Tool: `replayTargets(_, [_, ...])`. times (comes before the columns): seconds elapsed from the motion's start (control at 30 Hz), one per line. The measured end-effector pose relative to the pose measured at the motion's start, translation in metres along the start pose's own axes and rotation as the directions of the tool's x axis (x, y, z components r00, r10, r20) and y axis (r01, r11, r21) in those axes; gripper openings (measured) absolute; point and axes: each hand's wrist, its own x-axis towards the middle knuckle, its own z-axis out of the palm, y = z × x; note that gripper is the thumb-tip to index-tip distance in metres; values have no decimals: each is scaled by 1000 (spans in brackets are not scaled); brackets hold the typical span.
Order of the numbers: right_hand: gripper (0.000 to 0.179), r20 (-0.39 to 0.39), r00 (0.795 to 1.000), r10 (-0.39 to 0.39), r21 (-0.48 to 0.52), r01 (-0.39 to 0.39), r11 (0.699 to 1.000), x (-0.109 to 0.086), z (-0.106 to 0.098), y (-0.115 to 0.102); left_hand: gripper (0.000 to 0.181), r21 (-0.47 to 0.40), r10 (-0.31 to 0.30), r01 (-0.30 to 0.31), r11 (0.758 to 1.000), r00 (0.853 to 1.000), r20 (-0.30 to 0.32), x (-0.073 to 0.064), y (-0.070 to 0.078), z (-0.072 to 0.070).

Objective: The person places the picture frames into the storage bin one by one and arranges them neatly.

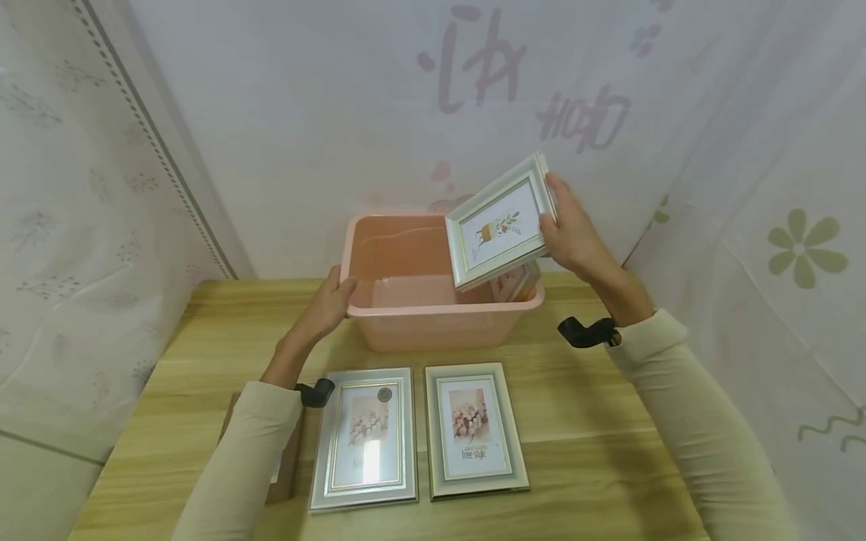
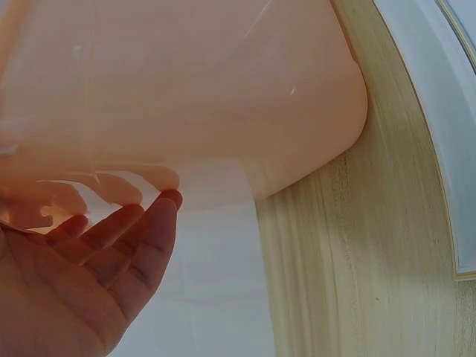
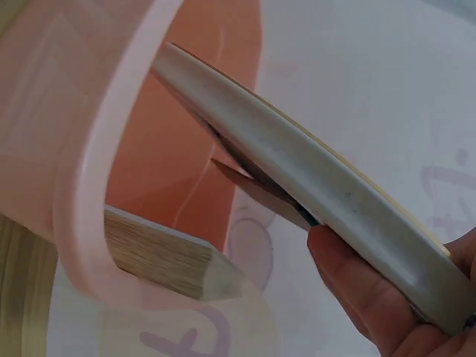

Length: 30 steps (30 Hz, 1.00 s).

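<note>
A pink plastic tub (image 1: 433, 327) stands at the back of the wooden table. My left hand (image 1: 329, 304) grips its left rim, thumb over the edge; in the left wrist view the fingers (image 2: 149, 253) touch the outer wall. My right hand (image 1: 573, 229) holds a white picture frame (image 1: 460, 244) by its right end, tilted above the tub's right side. This frame shows a small plant picture. In the right wrist view, a flap stands out from the frame's back. Another picture frame (image 1: 510, 284) leans inside the tub at the right, partly hidden.
Two pale picture frames with flower prints, a silvery one (image 1: 331, 451) and a greenish one (image 1: 436, 451), lie face up in front of the tub. A brown frame (image 1: 287, 466) lies half hidden under my left forearm. Printed white cloth (image 1: 325, 113) hangs behind the table.
</note>
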Motion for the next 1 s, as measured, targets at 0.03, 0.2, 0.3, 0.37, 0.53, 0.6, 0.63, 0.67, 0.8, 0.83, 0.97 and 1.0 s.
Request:
replayTargets(0.03, [62,-5,1000,-25,-40,25,999,2,3,1,50,0,2,-2,1000,1000,-2,0,1,0])
replayTargets(0.2, [59,-1,994,-112,-195,110,975,9,16,5,51,-18,14,-14,1000,1000,20,2,6,-1])
replayTargets(0.3, [59,31,996,-89,-251,94,963,10,26,6,51,-24,2,-1,1000,999,39,-2,16,-2])
replayTargets(0.37, [59,46,997,-57,-275,68,959,10,32,6,51,-13,-9,9,1000,999,44,-8,25,-3])
replayTargets(0.53, [61,57,998,-15,-333,33,942,10,50,9,49,5,-16,16,1000,999,50,-19,40,-4])
replayTargets(0.6, [62,60,998,-7,-352,28,935,10,55,8,49,0,-13,13,1000,999,47,-21,40,-4])
replayTargets(0.63, [63,65,998,1,-358,22,934,10,57,8,49,0,-13,13,1000,999,44,-21,41,-4])
replayTargets(0.67, [63,71,997,6,-362,20,932,10,59,8,49,1,-14,14,1000,999,42,-21,41,-4])
replayTargets(0.8, [68,102,992,70,-375,-27,927,10,67,8,50,9,-10,10,1000,999,37,-21,42,-4])
replayTargets(0.83, [70,109,991,82,-382,-35,924,10,69,8,50,12,-12,12,1000,999,34,-21,42,-4])
replayTargets(0.97, [76,143,982,124,-388,-60,920,8,79,9,49,-1,-13,13,1000,999,38,-19,36,-4])
replayTargets(1.0, [77,149,981,128,-388,-61,920,8,82,9,49,-7,-17,17,1000,999,40,-17,33,-4])
